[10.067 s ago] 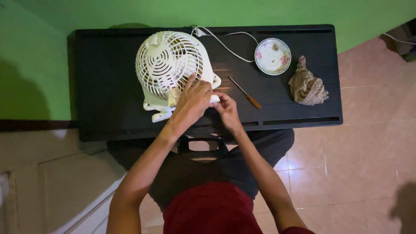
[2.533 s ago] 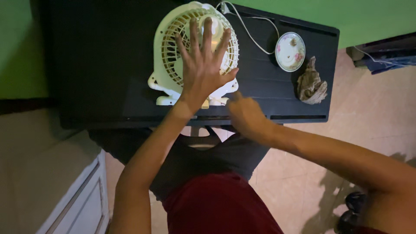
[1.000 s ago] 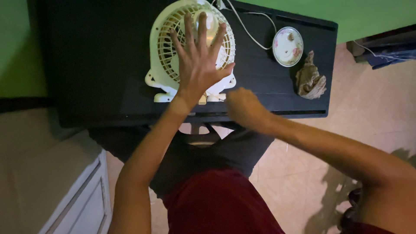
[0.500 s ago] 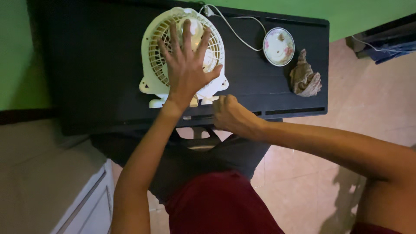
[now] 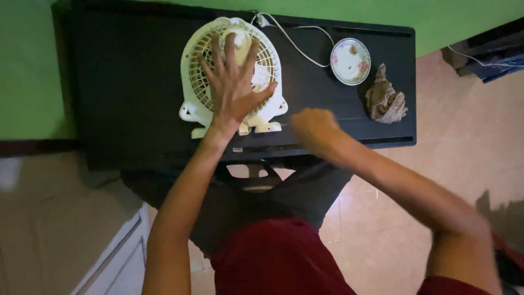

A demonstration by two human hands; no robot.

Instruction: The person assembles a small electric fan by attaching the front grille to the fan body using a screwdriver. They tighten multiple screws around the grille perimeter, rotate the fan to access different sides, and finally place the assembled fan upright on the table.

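Note:
A cream table fan [image 5: 195,74] lies grille-up on a black table [image 5: 125,82]. My left hand [image 5: 232,87] rests flat on the grille with its fingers spread and holds nothing. My right hand [image 5: 314,128] is over the table's front edge, just right of the fan's feet. It is blurred and its fingers look curled. Whether it holds anything is hidden. The fan's white cord [image 5: 295,39] runs off toward the back edge of the table.
A small flowered saucer [image 5: 350,53] with a little object in it sits at the back right. A crumpled brown cloth [image 5: 385,101] lies beside it. A green wall is behind the table, tiled floor to the right, and a white cabinet [image 5: 109,257] at lower left.
My right hand has swung from the fan's base out to the right along the front edge. My left hand stays spread on the grille.

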